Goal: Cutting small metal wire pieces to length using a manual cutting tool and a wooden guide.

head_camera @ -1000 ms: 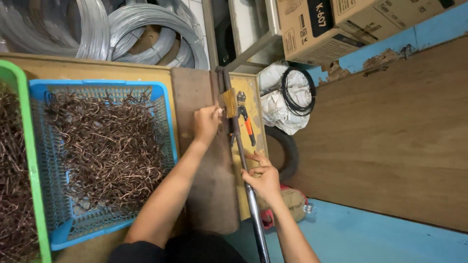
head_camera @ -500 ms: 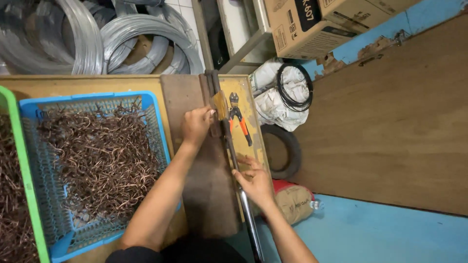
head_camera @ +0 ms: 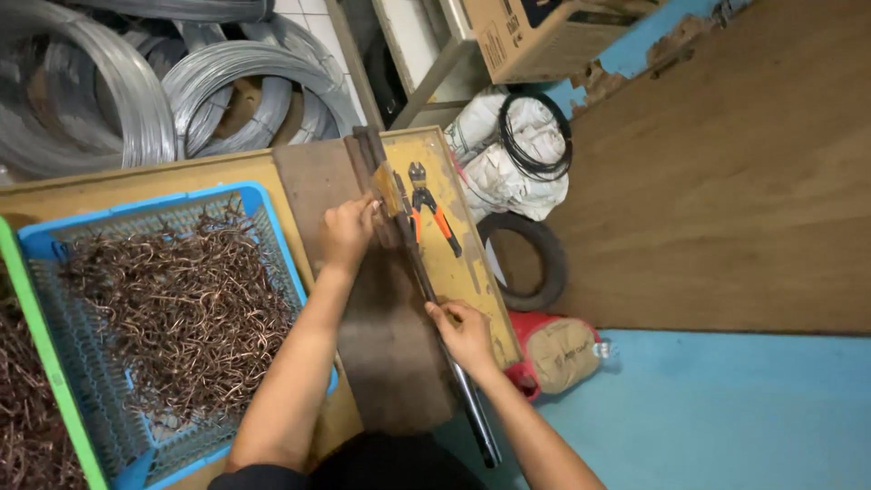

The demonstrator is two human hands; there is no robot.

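Observation:
My left hand (head_camera: pixel 347 233) rests at the head of a dark metal bending tool (head_camera: pixel 386 195), fingers pinched against a small piece there. My right hand (head_camera: pixel 464 334) grips the tool's long metal lever (head_camera: pixel 472 399), which runs down toward me. The tool sits on a yellow board (head_camera: pixel 458 272) beside a dark worn plate (head_camera: pixel 390 345). Orange-handled pliers (head_camera: pixel 431 213) lie on the yellow board just right of my left hand.
A blue basket (head_camera: pixel 272 236) full of bent copper-coloured wire hooks (head_camera: pixel 172 308) stands at left, a green basket (head_camera: pixel 36 363) beyond it. Coils of grey wire (head_camera: pixel 136 100) lie behind. A white sack (head_camera: pixel 508 163), a tyre (head_camera: pixel 544 263) and a cardboard box (head_camera: pixel 535 36) sit right.
My right hand has slid a little down the lever and closed on it. My left hand stays at the tool's head. The view has shifted slightly.

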